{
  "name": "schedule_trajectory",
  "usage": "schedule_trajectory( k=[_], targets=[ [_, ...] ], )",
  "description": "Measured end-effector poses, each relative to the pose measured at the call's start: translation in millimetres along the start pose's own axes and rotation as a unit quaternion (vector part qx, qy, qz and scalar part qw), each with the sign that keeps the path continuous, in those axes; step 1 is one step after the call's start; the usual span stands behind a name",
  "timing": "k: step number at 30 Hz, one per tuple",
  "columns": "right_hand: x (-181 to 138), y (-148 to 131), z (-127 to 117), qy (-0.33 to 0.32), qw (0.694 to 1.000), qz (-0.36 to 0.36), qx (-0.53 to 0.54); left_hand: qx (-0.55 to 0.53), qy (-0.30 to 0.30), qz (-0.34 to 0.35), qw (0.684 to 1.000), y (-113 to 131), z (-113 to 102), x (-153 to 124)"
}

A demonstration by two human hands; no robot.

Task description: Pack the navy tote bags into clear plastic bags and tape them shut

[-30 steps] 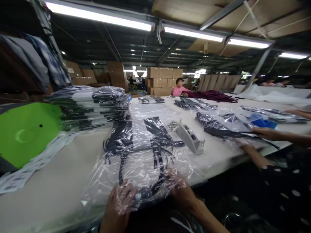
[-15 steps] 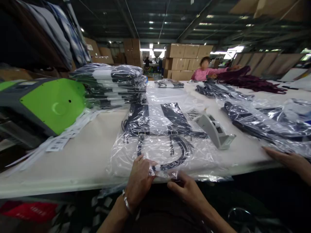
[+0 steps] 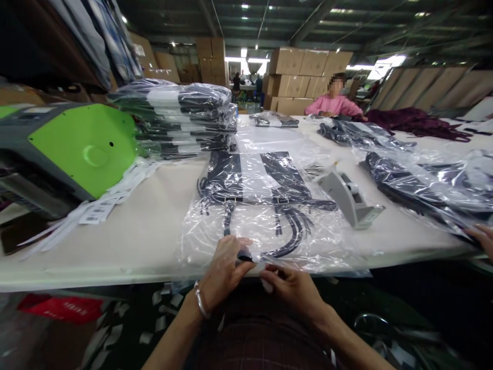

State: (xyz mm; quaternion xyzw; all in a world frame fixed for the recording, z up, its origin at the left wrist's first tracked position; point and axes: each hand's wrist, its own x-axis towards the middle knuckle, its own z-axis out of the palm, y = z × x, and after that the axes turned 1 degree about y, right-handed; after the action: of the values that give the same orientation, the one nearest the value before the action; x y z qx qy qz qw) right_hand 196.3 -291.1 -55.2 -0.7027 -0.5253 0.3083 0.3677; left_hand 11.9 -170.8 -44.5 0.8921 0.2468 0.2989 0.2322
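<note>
A clear plastic bag (image 3: 200, 226) lies flat at the table's near edge. Inside it are a dark folded garment (image 3: 287, 177) with a white paper band (image 3: 253, 177) and a dark braided cord (image 3: 295, 234) that curves toward me. My left hand (image 3: 227, 262), with a silver bangle at the wrist, pinches the bag's near edge, a dark end of the cord by its thumb. Close beside it, my right hand (image 3: 292, 285) is closed at the same edge; a small pale bit shows at its thumb, too unclear to name. A grey tape dispenser (image 3: 348, 200) stands right of the bag.
At left are a green-and-grey machine (image 3: 88, 149), white printed labels (image 3: 94, 210) and stacked bagged garments (image 3: 173, 121). More bagged garments (image 3: 423, 185) lie right, where another person's hand (image 3: 483, 239) reaches in. Across the table is a person in pink (image 3: 333, 105).
My hands have come closer together at the bag's near edge, and the right fingers have closed there. The other person's hand at right has shifted outward. The view has tilted slightly.
</note>
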Motion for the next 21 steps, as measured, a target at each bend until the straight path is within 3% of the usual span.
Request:
schedule_trajectory(
  k=[3,6,9,14,21],
  targets=[
    [-7,-8,-7,0.061,0.974,-0.184,-0.12,0.028,-0.036,0.025,0.999,-4,-3,-3],
    [2,-23,-5,0.103,0.937,-0.273,-0.19,0.047,-0.041,0.039,0.997,-9,1,-6],
    [19,-35,3,0.071,0.921,-0.292,-0.248,0.039,-0.038,0.037,0.998,-13,5,-8],
    [40,-40,7,-0.021,0.931,-0.284,-0.231,0.016,-0.023,-0.008,1.0,-18,2,-5],
    [42,-25,-10,-0.018,0.945,-0.25,-0.212,0.001,-0.029,-0.001,1.0,-18,5,-7]
  ],
)
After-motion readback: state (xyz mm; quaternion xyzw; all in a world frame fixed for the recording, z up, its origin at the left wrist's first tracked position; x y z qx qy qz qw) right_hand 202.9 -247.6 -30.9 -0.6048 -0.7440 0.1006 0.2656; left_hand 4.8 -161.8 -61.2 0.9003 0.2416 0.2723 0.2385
